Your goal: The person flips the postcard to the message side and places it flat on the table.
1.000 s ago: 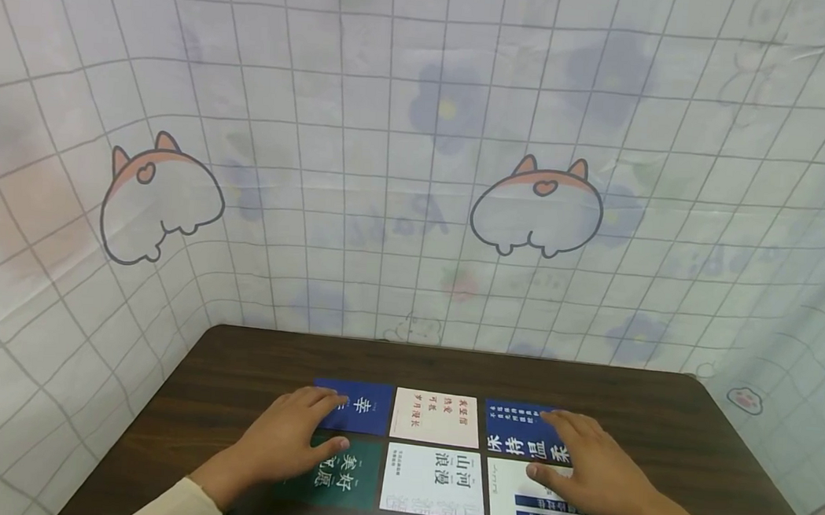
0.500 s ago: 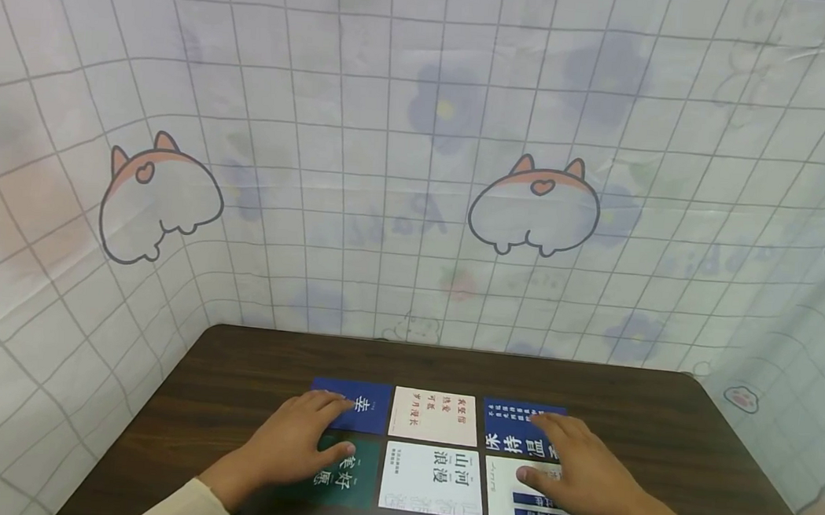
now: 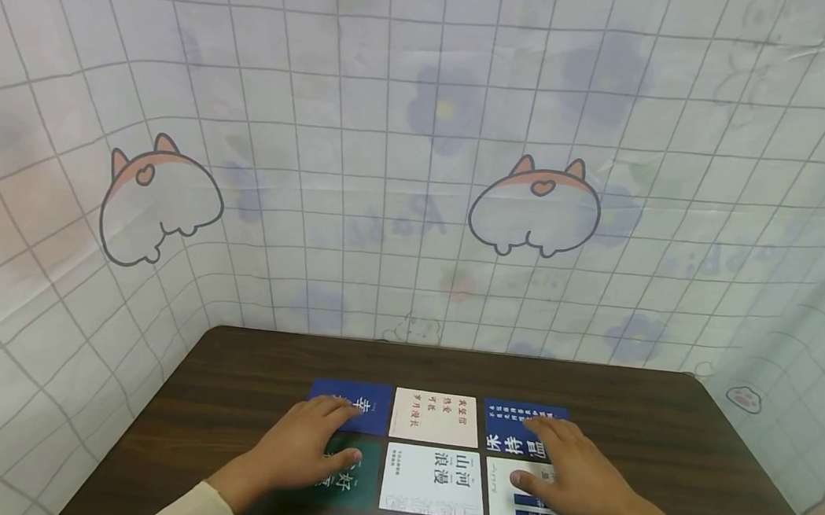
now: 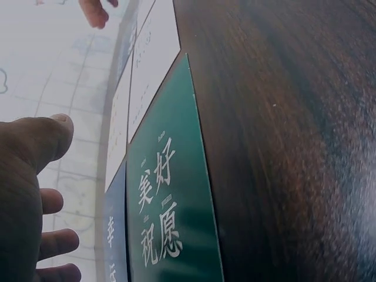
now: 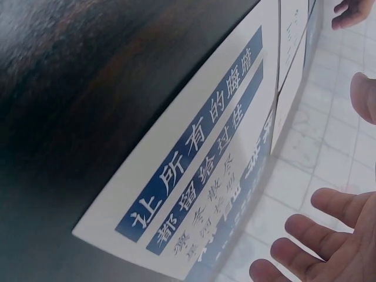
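Note:
My left hand (image 3: 302,446) hovers with fingers spread over the left end of a card layout. Under it lie a dark blue card (image 3: 376,419) and, nearer me, a green card (image 4: 185,129) with white characters. At the other end my right hand (image 3: 579,476) is held over a blue card (image 3: 504,432) and a white card (image 5: 111,226) with two blue bars, partly hiding both. Between the hands are a cream card (image 3: 433,430) with red characters and a white card (image 3: 415,490) with grey-green ones. In the wrist views neither hand holds anything.
The cards lie flat in two rows on a dark wood-grain table (image 3: 250,358). A white grid-patterned curtain (image 3: 361,168) with cartoon dog prints stands behind the table's far edge and wraps round both sides.
Both hands have drifted slightly inward, my left to the right and my right a little to the left. The cards lie as before.

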### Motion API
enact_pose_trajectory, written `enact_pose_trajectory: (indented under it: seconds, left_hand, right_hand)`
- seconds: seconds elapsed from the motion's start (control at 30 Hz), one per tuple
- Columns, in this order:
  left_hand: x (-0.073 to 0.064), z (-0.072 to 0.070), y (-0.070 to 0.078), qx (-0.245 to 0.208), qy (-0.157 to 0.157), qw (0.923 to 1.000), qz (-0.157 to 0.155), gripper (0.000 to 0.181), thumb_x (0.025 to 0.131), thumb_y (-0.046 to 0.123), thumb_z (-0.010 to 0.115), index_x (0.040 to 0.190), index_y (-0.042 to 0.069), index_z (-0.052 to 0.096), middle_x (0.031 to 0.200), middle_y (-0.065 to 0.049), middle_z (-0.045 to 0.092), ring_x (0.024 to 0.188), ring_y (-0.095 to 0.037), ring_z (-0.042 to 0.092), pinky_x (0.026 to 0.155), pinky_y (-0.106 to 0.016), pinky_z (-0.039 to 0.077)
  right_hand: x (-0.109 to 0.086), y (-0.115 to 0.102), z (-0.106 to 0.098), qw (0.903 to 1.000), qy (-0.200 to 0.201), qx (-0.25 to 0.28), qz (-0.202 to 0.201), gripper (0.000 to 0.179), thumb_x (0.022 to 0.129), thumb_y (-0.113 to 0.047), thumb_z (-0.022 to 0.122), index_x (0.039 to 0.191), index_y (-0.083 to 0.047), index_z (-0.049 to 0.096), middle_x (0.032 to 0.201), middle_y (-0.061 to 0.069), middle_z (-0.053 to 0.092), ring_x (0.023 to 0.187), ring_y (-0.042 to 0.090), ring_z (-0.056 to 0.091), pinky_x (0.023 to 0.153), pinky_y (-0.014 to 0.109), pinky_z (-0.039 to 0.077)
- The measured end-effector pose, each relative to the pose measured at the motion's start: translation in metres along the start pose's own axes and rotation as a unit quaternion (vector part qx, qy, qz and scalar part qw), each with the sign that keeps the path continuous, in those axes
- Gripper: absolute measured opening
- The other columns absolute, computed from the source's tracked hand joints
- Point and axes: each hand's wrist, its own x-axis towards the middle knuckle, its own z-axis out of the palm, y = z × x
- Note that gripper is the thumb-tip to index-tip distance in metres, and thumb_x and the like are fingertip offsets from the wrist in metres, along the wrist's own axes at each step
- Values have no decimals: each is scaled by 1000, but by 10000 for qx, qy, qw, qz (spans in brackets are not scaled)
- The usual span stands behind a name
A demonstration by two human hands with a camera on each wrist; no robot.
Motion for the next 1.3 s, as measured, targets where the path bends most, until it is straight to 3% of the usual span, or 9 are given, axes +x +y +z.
enact_pose_trajectory:
  seconds: [0.17, 0.63, 1.3]
  left_hand:
    - [1, 4, 1, -4, -87, 10000, 6, 62, 96, 55, 65, 144, 16, 58, 146, -11, 55, 137, -34, 47, 108, -64, 34]
    - [5, 10, 3, -44, -255, 9997, 41, 63, 96, 56, 64, 145, 16, 58, 146, -9, 54, 139, -36, 45, 110, -63, 32]
    - [8, 16, 8, -38, -383, 9991, 160, 62, 97, 57, 62, 145, 18, 57, 146, -8, 54, 139, -33, 45, 111, -61, 32]
  right_hand:
    - [0, -1, 2, 9998, 88, -12, -179, 82, 87, -65, 70, 144, -8, 55, 146, 17, 53, 135, 43, 47, 103, 64, 41]
    - [3, -5, 9, 9999, -68, 35, 71, 85, 83, -67, 72, 145, -12, 55, 148, 16, 51, 138, 42, 44, 104, 66, 39]
    - [6, -12, 19, 9995, -32, 97, -299, 82, 84, -66, 72, 141, -9, 58, 143, 14, 55, 134, 38, 48, 104, 60, 42]
